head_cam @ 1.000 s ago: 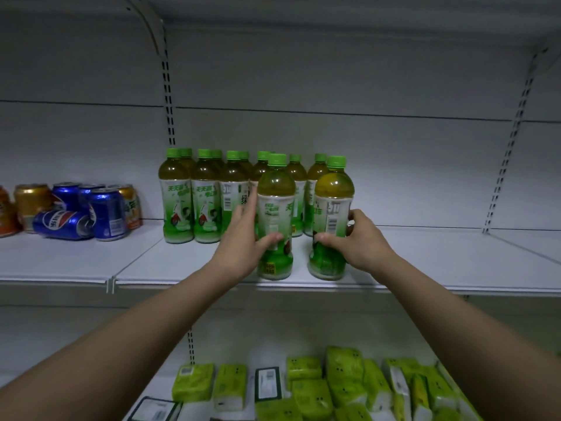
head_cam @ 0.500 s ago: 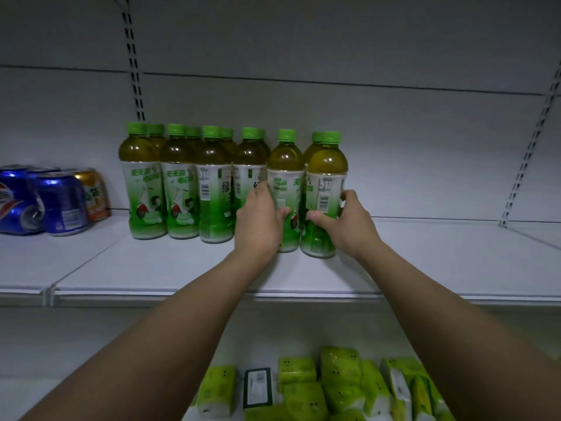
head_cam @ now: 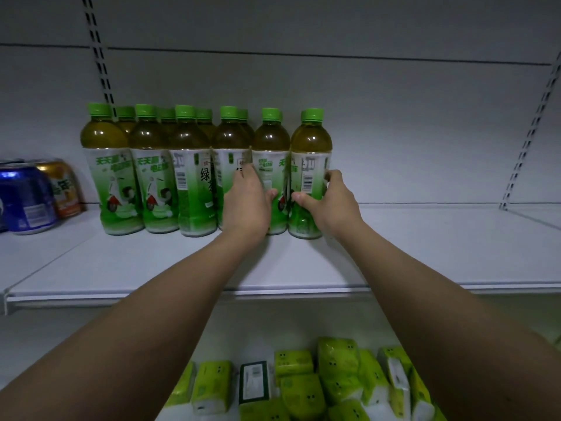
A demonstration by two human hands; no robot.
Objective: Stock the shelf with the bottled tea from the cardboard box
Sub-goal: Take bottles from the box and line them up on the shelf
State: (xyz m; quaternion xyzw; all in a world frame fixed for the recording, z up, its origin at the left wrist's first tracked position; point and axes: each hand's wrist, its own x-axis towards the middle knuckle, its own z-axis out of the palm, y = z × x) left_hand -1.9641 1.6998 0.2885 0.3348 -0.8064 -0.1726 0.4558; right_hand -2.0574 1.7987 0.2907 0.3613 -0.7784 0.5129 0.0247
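Fingers [head_cam: 332, 174] curled round the far side of a clear plastic bottle of amber-green tea with a green screw cap and green-and-white label [head_cam: 309, 174], thumb pressed across its front low on the label: right hand [head_cam: 331, 205] gripping the end bottle of the row. Left hand [head_cam: 247, 205] wrapped on the neighbouring bottle of the same tea [head_cam: 271, 165], thumb hooked on its right flank, fingers hidden behind between it and the next one over. Both bottles upright, bases down on the white metal shelf board [head_cam: 409, 250], touching or nearly touching each other and closing up against the front row of matching green-capped bottles [head_cam: 151, 171] to the left, a second rank just behind. Well forward of the shelf lip, close to the back panel.

Step in hand, by the look of it: seating the latest pair into line. Next move likely calls for letting go without tipping either bottle, drawing both arms straight back, then fetching more from the cardboard box, not in view. Plenty of bare board to the right for further pairs.

Further out: blue drink cans [head_cam: 25, 199] and a gold can [head_cam: 65, 186] at the left end of the same board; slotted white uprights [head_cam: 100, 56] on the back wall; yellow-green soft packs [head_cam: 334, 378] heaped on the shelf below.
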